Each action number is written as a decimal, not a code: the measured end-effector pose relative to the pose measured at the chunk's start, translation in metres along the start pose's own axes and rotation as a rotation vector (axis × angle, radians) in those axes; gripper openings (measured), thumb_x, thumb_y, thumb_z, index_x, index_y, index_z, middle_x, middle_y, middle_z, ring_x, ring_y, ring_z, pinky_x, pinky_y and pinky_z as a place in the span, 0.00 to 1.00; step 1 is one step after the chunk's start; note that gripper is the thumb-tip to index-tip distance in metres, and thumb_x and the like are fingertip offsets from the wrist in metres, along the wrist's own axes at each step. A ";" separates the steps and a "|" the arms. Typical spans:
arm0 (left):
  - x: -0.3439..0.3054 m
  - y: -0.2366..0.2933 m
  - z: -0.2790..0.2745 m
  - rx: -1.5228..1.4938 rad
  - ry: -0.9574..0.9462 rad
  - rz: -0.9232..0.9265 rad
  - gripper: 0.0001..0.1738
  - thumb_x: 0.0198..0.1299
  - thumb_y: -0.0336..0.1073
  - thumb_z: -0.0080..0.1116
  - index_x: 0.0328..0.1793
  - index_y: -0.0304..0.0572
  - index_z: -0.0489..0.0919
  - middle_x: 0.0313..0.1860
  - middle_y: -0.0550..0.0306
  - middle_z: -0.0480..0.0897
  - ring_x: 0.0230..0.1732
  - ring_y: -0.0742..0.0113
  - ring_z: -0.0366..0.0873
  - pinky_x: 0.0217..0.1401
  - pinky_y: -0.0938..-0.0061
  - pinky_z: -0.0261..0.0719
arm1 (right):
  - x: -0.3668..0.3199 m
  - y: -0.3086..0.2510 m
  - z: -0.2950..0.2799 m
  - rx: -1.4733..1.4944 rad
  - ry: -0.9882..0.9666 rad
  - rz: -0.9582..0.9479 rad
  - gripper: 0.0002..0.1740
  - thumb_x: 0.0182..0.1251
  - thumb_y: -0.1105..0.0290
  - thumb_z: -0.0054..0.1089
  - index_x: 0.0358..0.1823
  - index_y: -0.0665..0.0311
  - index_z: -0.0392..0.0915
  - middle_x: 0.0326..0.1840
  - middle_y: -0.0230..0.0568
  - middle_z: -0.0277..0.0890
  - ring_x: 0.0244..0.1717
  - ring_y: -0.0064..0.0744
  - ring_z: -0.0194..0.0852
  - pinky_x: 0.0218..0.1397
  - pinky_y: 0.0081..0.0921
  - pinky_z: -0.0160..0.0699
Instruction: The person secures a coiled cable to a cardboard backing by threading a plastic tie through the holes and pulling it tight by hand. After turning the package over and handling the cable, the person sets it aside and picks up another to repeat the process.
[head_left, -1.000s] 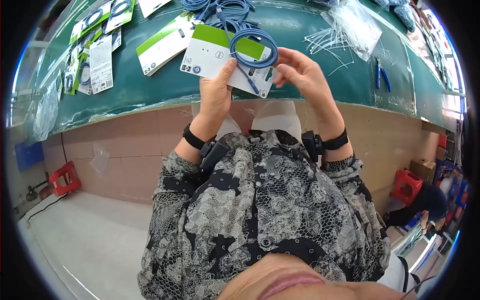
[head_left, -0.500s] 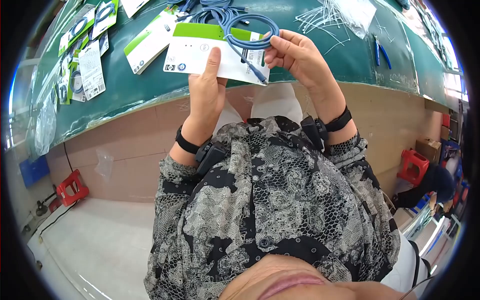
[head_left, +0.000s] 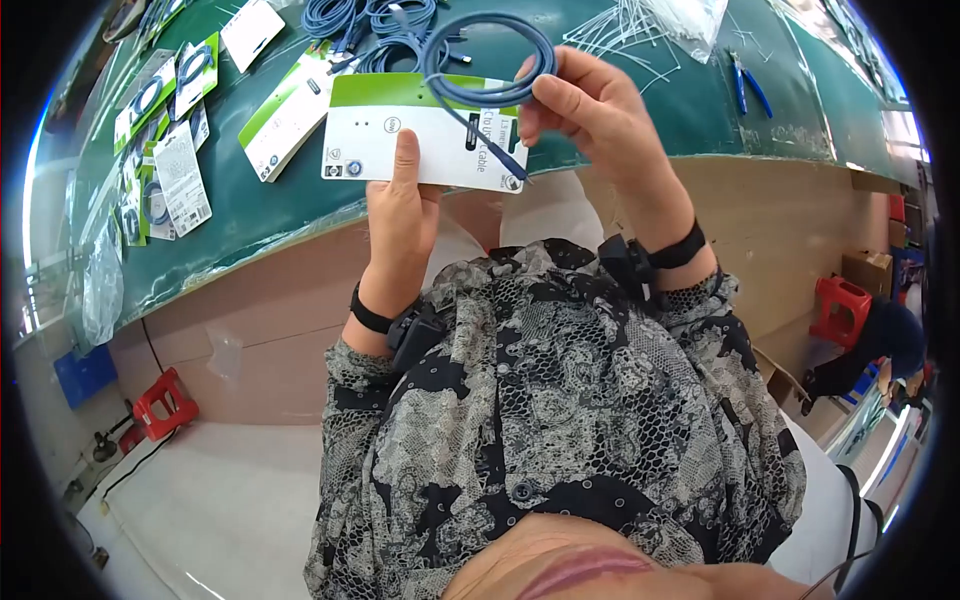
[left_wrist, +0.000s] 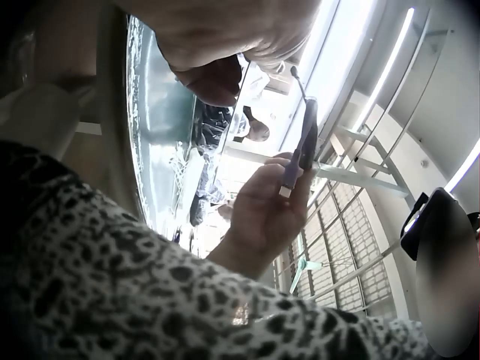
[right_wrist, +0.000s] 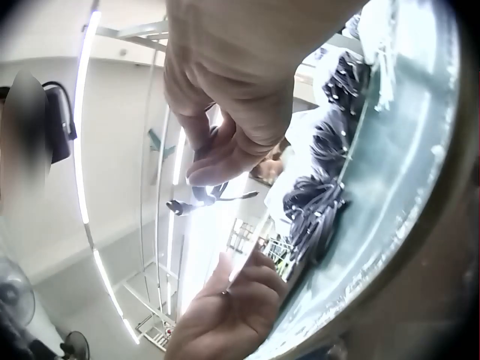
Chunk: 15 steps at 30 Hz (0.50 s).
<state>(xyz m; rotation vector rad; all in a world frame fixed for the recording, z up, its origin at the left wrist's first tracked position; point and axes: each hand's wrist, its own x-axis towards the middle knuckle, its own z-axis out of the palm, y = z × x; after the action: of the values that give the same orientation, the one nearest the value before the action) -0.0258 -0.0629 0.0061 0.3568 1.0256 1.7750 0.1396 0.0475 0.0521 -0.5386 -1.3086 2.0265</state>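
My left hand holds a white and green printed packaging card, thumb flat on its front and fingers behind. Over the card's upper right hangs a coiled blue-grey USB cable. The right hand pinches the right side of this coil between thumb and fingers, and the plug end dangles across the card's lower right. In the left wrist view the cable's plug shows beside the right hand. The card appears edge-on above the left hand in the right wrist view.
More coiled cables lie at the back of the green table. A stack of cards and several packed cables lie to the left. White cable ties and blue-handled cutters are on the right.
The right hand, earlier loose beside the coil, has taken hold of its right side. The coil has risen up the card. The left thumb has come off the coil and lies on the card.
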 end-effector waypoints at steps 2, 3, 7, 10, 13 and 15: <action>0.000 -0.002 0.000 -0.043 -0.069 -0.050 0.21 0.66 0.42 0.54 0.59 0.39 0.69 0.52 0.56 0.76 0.48 0.66 0.79 0.47 0.72 0.80 | -0.005 -0.020 0.012 -0.363 -0.078 -0.167 0.10 0.67 0.68 0.56 0.41 0.70 0.75 0.34 0.36 0.76 0.31 0.22 0.78 0.35 0.20 0.78; 0.000 -0.003 -0.002 -0.028 -0.071 -0.057 0.21 0.66 0.42 0.54 0.59 0.39 0.69 0.52 0.56 0.76 0.48 0.66 0.79 0.47 0.72 0.80 | -0.007 -0.025 0.017 -0.350 -0.069 -0.169 0.10 0.67 0.68 0.56 0.41 0.70 0.75 0.34 0.36 0.76 0.31 0.22 0.78 0.35 0.20 0.78; 0.002 -0.013 -0.013 -0.017 -0.169 -0.063 0.21 0.65 0.42 0.55 0.59 0.41 0.68 0.51 0.56 0.77 0.47 0.66 0.79 0.45 0.72 0.81 | -0.006 -0.035 0.034 -0.968 -0.011 -0.492 0.10 0.61 0.70 0.61 0.38 0.70 0.75 0.31 0.37 0.75 0.30 0.27 0.77 0.34 0.22 0.75; 0.001 -0.016 -0.011 0.012 -0.124 -0.040 0.21 0.65 0.42 0.55 0.60 0.43 0.68 0.51 0.58 0.77 0.47 0.68 0.79 0.45 0.73 0.81 | 0.003 -0.035 0.031 -1.167 -0.118 -0.592 0.10 0.56 0.72 0.63 0.36 0.71 0.74 0.30 0.42 0.72 0.30 0.37 0.75 0.33 0.27 0.73; -0.001 -0.013 -0.006 0.007 -0.123 -0.054 0.21 0.65 0.41 0.55 0.60 0.43 0.68 0.51 0.58 0.77 0.48 0.67 0.78 0.45 0.74 0.81 | 0.012 -0.024 0.022 -1.155 -0.201 -0.569 0.11 0.54 0.73 0.63 0.35 0.71 0.74 0.31 0.44 0.72 0.31 0.43 0.73 0.34 0.30 0.72; -0.002 -0.014 -0.003 0.000 -0.124 -0.061 0.20 0.65 0.41 0.55 0.60 0.44 0.68 0.51 0.58 0.77 0.49 0.67 0.78 0.46 0.74 0.81 | 0.013 -0.023 0.019 -1.153 -0.244 -0.557 0.11 0.53 0.73 0.63 0.35 0.71 0.74 0.31 0.45 0.71 0.31 0.46 0.72 0.34 0.32 0.71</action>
<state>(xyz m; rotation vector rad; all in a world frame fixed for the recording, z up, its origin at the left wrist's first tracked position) -0.0184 -0.0640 -0.0065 0.4262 0.9389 1.6766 0.1254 0.0507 0.0813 -0.3257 -2.4050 0.7606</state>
